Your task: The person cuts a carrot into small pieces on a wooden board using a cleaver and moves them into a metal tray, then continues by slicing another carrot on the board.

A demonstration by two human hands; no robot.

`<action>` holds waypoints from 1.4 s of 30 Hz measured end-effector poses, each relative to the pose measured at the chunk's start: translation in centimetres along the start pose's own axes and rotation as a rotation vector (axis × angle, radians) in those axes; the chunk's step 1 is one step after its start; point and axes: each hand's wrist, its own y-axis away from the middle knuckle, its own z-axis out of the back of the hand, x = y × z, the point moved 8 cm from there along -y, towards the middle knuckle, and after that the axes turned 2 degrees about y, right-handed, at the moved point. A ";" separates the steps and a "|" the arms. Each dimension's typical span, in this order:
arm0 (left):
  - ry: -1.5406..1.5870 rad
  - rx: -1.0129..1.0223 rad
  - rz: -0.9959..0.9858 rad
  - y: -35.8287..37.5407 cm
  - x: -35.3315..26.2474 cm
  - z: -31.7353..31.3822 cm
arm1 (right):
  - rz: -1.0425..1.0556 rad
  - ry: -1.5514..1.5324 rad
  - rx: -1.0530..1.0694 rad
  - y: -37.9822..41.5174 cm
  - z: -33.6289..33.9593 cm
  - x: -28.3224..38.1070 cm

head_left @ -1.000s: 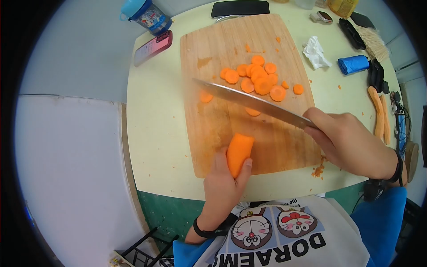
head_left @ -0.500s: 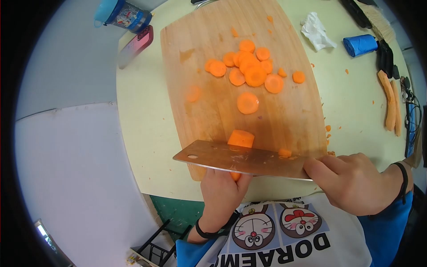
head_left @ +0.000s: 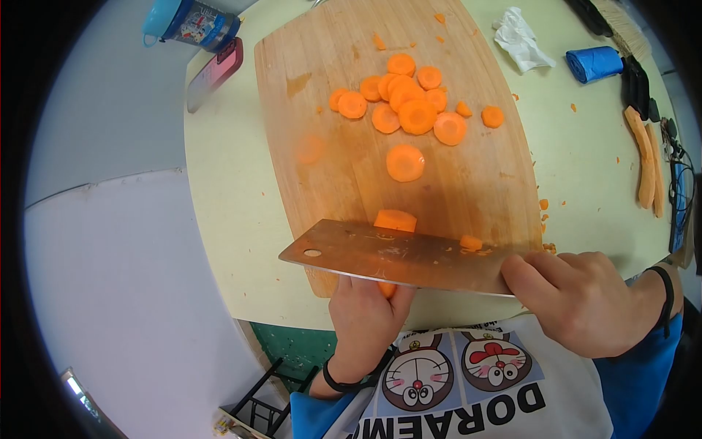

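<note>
My right hand (head_left: 578, 300) is wrapped round the handle end of a broad cleaver (head_left: 409, 256), its blade lying leftward across a carrot (head_left: 395, 220). The carrot's cut end shows beyond the blade, and a bit of it appears below. Close under the blade, my left hand (head_left: 365, 311) grips the carrot's near end; its fingertips are partly hidden by the cleaver. A wooden cutting board (head_left: 336, 175) lies beneath. Farther up the board are several round carrot slices (head_left: 417, 116), some overlapping, with a single slice (head_left: 405, 162) nearer the blade.
Crumpled tissue (head_left: 521, 40) and a blue roll (head_left: 594, 64) lie right of the board. Beyond them are peeled carrots (head_left: 640, 157) and a brush (head_left: 623, 29). A phone (head_left: 215, 75) and a blue-lidded container (head_left: 191, 23) are at the upper left. Carrot scraps dot the table (head_left: 227, 219).
The cleaver's blade has tilted slightly, its upper edge covering more of the carrot. Both hands stay nearly in place. The view has shifted a little.
</note>
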 end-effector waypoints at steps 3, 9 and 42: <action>0.027 0.007 0.023 0.0 0.2 -0.1 | -0.006 0.003 0.008 0.0 0.0 0.0; 0.029 0.027 0.041 0.2 0.4 -0.3 | -0.001 -0.004 0.033 0.0 -0.1 0.1; -0.094 -0.072 -0.103 -0.3 -0.7 0.3 | -0.056 0.065 0.076 -0.4 -0.6 0.4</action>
